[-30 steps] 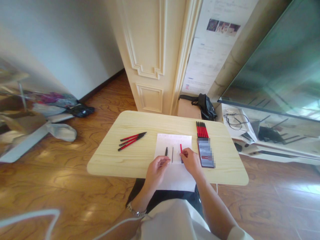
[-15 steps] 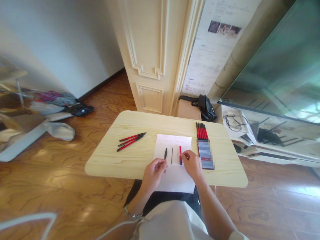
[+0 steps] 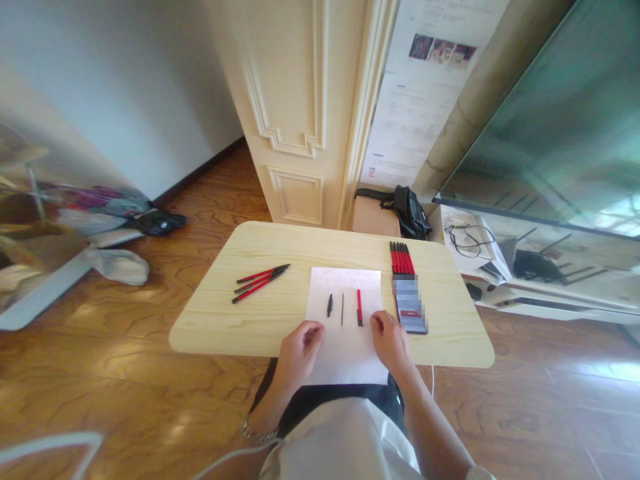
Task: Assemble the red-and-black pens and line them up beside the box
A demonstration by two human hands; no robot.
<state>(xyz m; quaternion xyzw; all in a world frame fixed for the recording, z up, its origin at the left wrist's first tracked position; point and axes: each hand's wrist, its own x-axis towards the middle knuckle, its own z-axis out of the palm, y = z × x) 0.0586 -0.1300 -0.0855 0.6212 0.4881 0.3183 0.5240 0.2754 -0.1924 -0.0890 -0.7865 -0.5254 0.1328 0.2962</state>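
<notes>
A white sheet of paper lies on the pale wooden table. On it lie three pen parts side by side: a short black tip, a thin refill and a red barrel. My left hand rests at the sheet's near left, fingers curled, nothing seen in it. Over the sheet's near right sits my right hand, fingers curled too, just below the red barrel and apart from it.
Three red-and-black pens lie loose on the table's left. A box of several pens sits at the right. Beyond the table are a cream door, a black bag, a glass TV stand and clutter at left.
My right hand has let go of the red barrel and drawn back toward me; the barrel now lies on the paper. My left hand has also pulled back from the black tip.
</notes>
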